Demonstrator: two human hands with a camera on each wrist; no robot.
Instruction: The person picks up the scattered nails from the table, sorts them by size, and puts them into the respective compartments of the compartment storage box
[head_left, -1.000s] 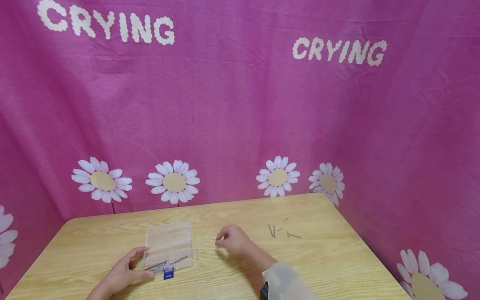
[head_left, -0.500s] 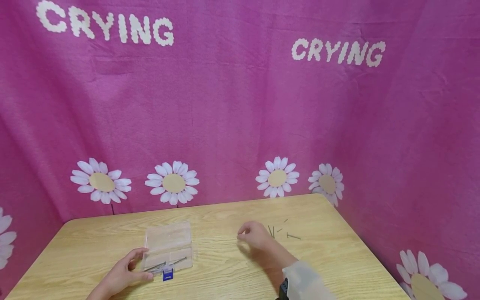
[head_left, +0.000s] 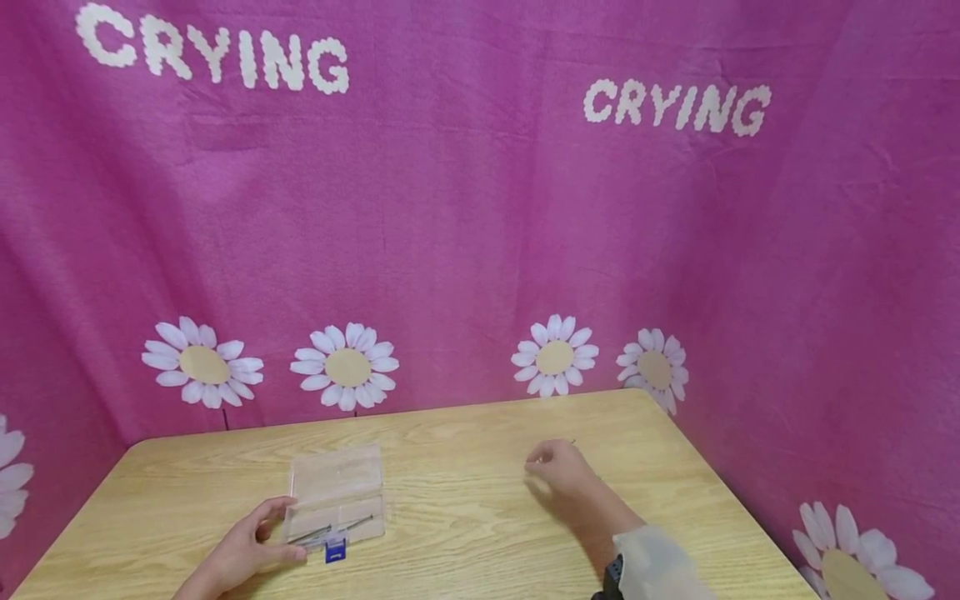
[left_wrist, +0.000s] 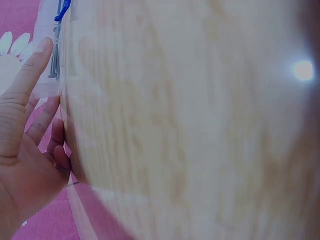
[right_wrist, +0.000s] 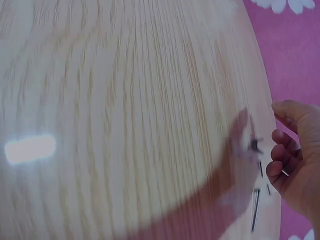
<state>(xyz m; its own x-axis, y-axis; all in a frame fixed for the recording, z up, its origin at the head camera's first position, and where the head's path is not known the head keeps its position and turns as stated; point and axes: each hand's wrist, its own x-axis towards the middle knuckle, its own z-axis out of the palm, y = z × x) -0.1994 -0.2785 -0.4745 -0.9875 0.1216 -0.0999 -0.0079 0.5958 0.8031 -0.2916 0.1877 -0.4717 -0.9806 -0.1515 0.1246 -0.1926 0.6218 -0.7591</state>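
Observation:
A clear plastic box (head_left: 337, 473) lies with its lid laid back on the table, a blue latch (head_left: 335, 550) at its front. Several long nails (head_left: 360, 522) rest in its front compartments. My left hand (head_left: 243, 542) holds the box at its left end, thumb at the front corner and index finger on the side. Over the right part of the table hovers my right hand (head_left: 566, 471), fingers loosely bent and nothing visible between them. In the right wrist view, a long nail (right_wrist: 255, 210) and shorter ones (right_wrist: 261, 169) lie by that hand; the head view mostly hides them.
The wooden table (head_left: 450, 517) has a rounded back right corner. Behind and beside it hangs a pink curtain (head_left: 450, 208) printed with daisies and lettering. A dark wristband (head_left: 612, 575) shows at the right sleeve.
My right hand has moved right, from near the box to above the loose nails, covering most of them in the head view. The left hand and the box have stayed in place.

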